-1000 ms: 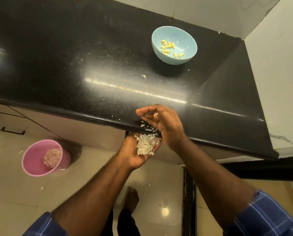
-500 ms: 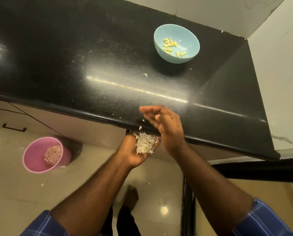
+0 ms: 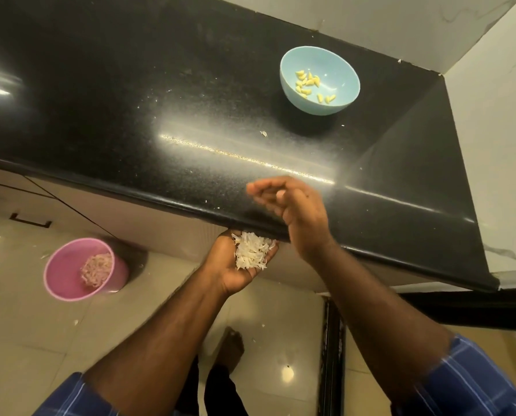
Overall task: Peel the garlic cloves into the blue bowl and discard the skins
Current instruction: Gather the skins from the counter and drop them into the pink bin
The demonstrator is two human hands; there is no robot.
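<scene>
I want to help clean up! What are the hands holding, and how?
The left hand, cupped palm up below the counter edge, holds a heap of garlic skins in its palm. The right hand looks empty.

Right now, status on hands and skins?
Left hand cupped under counter edge, holding garlic skins. Right hand open above. Nothing in the way.

Blue bowl [image 3: 319, 80], pink bucket [image 3: 67, 274], black counter [image 3: 130, 100]

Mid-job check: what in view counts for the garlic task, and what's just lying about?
For the job:
blue bowl holding peeled cloves
skins cupped in the left hand
right hand, open, at the counter edge
pink bin on the floor, with skins inside

Lying about:
stray skin scrap on the black counter
</scene>
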